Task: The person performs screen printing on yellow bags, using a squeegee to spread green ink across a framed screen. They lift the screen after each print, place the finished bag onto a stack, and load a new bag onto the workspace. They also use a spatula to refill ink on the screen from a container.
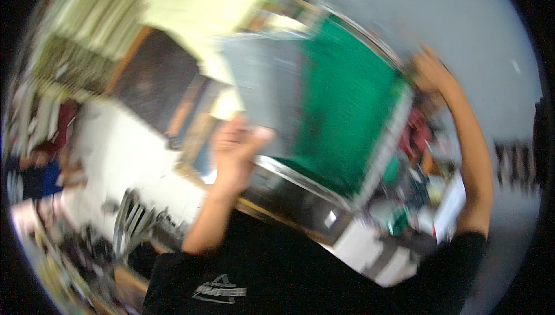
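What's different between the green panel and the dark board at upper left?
Colour: the green panel is vivid green, while the dark board is blackish brown.
Edges: the green panel has a pale border on its right side; the dark board shows an orange-brown one on its left.
Hands: the right hand is at a corner of the green panel; none is on the dark board.
Both look flat.

The framed panel point(352, 107) is green, the sheet point(266, 78) left of it grey. Far left, the stacks point(95, 8) are pale yellow.
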`<act>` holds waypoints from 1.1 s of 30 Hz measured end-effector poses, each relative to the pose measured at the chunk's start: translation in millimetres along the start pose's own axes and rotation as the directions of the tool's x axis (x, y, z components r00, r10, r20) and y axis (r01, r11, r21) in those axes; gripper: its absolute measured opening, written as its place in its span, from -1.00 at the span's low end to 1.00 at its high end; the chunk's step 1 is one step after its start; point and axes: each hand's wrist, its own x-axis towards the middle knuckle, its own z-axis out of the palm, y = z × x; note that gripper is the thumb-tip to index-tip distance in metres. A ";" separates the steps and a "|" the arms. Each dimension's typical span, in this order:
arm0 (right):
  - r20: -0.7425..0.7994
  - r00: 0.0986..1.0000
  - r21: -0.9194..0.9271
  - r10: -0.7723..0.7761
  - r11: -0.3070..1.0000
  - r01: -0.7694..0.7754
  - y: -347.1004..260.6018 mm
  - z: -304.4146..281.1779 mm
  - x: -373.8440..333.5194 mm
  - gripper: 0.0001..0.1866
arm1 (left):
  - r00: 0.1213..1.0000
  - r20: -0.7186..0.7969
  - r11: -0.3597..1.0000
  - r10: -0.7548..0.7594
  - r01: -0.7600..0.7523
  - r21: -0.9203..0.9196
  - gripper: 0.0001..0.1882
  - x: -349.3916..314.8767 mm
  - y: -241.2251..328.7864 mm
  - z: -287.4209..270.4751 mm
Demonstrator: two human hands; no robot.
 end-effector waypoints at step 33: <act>-0.137 0.990 0.033 -0.033 0.999 0.037 -85.7 -33.3 -100.0 -0.73 | 0.995 0.033 0.980 -0.097 0.090 0.178 -0.69 7.7 -16.9 41.0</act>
